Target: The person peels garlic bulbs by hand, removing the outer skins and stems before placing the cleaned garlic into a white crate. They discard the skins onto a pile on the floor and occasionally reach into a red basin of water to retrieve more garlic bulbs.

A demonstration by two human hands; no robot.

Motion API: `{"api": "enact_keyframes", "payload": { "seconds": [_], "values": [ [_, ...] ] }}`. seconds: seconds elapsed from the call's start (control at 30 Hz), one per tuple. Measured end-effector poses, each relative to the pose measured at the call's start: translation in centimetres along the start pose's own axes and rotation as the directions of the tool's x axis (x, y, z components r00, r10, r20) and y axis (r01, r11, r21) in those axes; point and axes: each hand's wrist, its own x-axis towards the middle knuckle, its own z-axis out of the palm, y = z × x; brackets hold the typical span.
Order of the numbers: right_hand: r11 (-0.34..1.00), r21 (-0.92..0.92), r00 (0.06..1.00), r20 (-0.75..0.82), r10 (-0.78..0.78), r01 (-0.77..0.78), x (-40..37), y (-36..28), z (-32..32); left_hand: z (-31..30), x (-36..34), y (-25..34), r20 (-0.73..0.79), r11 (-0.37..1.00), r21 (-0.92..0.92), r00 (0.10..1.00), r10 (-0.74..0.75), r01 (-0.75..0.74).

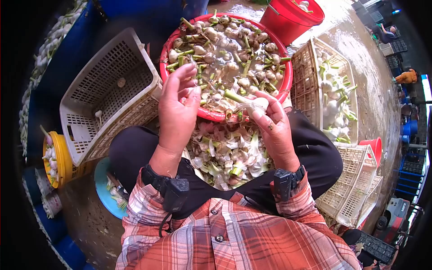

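Wet floor (355,58) is gleaming beyond one red tub (288,76), above whose near edge the right hand (276,123) is gripping one garlic bulb (259,104) while the left hand (177,108) is hovering half-curled around nothing visible. Probably light, firm and slick, the bulb is offering its round body for holding. Two loose bulbs (121,82) are lying in one grey crate (105,63); the tub's bulbs (210,34) are crowding beyond counting.

From a single head-worn camera, the scene is viewed at close range, forward and steeply downward; the plaid shirt (189,243) is shown at six o'clock, the red tub (289,81) towards twelve, within a wide, round-edged, curved field.
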Motion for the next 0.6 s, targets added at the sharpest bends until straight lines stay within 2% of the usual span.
{"api": "enact_keyframes", "payload": {
  "seconds": [0.03, 0.07, 0.1, 0.13, 0.2, 0.27, 0.37, 0.43, 0.53, 0.57, 0.6],
  "values": [
    [0.999, -0.040, 1.000, 0.028, -0.008, 0.009, 0.0, 0.1, -0.1, 0.6, -0.1, 1.8, 0.072, 0.954, 0.228, 0.980, 0.183, -0.195],
    [0.999, -0.035, 1.000, 0.029, -0.010, 0.011, 0.1, 0.0, 0.0, 0.8, -0.4, 1.4, 0.273, 0.907, 0.253, 0.924, 0.268, -0.338],
    [0.995, -0.100, 0.999, 0.042, 0.009, -0.005, 0.0, -0.3, 0.3, 1.2, -0.6, 1.6, 0.395, 0.838, 0.338, 0.873, 0.286, -0.428],
    [0.986, -0.168, 0.998, 0.048, 0.031, -0.022, -0.3, -0.4, 0.4, 1.6, -1.0, 1.3, 0.423, 0.811, 0.390, 0.867, 0.264, -0.437],
    [0.987, -0.149, 0.996, 0.057, 0.067, -0.058, -0.6, -0.5, 0.5, 2.0, -1.5, 1.0, 0.447, 0.784, 0.434, 0.862, 0.240, -0.443],
    [0.987, -0.127, 0.992, 0.072, 0.103, -0.094, -0.6, -0.6, 0.2, 2.1, -1.3, 1.1, 0.438, 0.768, 0.415, 0.847, 0.302, -0.489],
    [0.986, -0.119, 0.988, 0.082, 0.130, -0.120, -0.7, -0.6, -0.1, 2.8, -2.0, 1.2, 0.426, 0.777, 0.431, 0.862, 0.274, -0.460],
    [0.983, -0.126, 0.985, 0.092, 0.149, -0.137, -1.1, -0.9, -0.2, 3.1, -2.1, 1.1, 0.413, 0.758, 0.429, 0.853, 0.319, -0.491],
    [0.982, -0.120, 0.981, 0.115, 0.158, -0.144, -1.4, -0.5, -0.3, 3.0, -2.4, 0.9, 0.430, 0.755, 0.456, 0.859, 0.276, -0.471],
    [0.982, -0.114, 0.980, 0.115, 0.162, -0.149, -1.4, -0.6, -0.4, 2.8, -2.4, 0.7, 0.417, 0.875, 0.373, 0.898, 0.141, -0.310],
    [0.953, -0.299, 0.974, 0.226, 0.028, 0.042, -1.1, -0.7, -0.6, 2.6, -2.4, 0.4, 0.415, 0.950, 0.284, 0.910, -0.001, -0.128]
  ]
}}
